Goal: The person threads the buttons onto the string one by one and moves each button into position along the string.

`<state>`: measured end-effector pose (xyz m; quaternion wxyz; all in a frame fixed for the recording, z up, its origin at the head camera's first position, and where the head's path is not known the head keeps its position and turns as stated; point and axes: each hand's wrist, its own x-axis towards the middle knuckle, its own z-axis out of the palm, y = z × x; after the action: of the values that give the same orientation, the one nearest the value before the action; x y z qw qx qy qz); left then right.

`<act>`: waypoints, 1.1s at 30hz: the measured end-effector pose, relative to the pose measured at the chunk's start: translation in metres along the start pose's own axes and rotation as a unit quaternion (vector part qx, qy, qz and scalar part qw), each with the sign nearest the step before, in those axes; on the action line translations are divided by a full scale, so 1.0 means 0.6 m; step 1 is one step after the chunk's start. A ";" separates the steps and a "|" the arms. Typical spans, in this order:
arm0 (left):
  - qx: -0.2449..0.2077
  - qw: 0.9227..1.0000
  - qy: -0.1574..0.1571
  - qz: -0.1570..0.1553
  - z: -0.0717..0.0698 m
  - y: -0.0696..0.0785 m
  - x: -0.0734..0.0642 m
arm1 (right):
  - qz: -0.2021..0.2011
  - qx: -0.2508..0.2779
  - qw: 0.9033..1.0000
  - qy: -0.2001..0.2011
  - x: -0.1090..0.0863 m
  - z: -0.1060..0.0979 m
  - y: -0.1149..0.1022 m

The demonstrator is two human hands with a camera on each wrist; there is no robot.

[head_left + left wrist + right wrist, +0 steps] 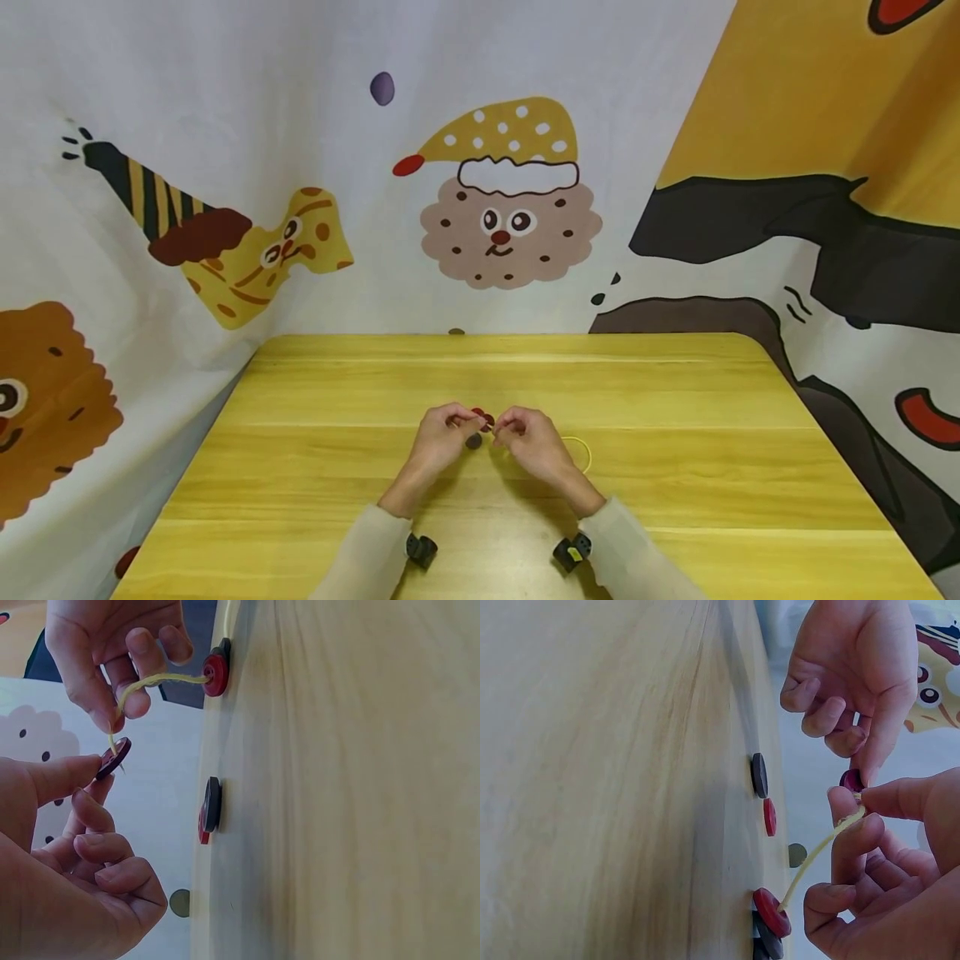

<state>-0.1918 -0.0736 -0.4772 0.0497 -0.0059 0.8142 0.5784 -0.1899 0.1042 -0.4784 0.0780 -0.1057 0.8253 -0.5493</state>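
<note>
Behind everything we see a printed cloth (pixel 315 100), and before it a wooden table (pixel 285 500). Over the table we find two hands near each other: the right hand (pixel 536 446) pinches a yellow cord (pixel 157 678), and the left hand (pixel 437 442) pinches a maroon button (pixel 114 758), raised off the table between them. We follow the cord from that button past the right fingertips to a red button (pixel 216 673) below. Near it, a black button (pixel 759 775) and a smaller-looking red one (pixel 770 817) lie on the wood.
</note>
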 end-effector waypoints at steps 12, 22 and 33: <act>-0.010 1.000 -0.006 0.000 -0.003 -0.001 -0.005 | -0.008 -0.025 1.000 0.005 -0.005 0.003 0.004; -0.011 1.000 -0.006 0.003 -0.002 -0.003 -0.007 | -0.022 -0.035 0.999 0.013 -0.004 0.007 0.003; -0.017 1.000 -0.006 0.000 -0.002 -0.005 -0.007 | -0.021 -0.035 0.999 0.012 -0.001 0.011 0.006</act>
<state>-0.1875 -0.0756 -0.4792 0.0546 -0.0027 0.8042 0.5918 -0.1880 0.1000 -0.4839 0.0527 -0.1184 0.8426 -0.5227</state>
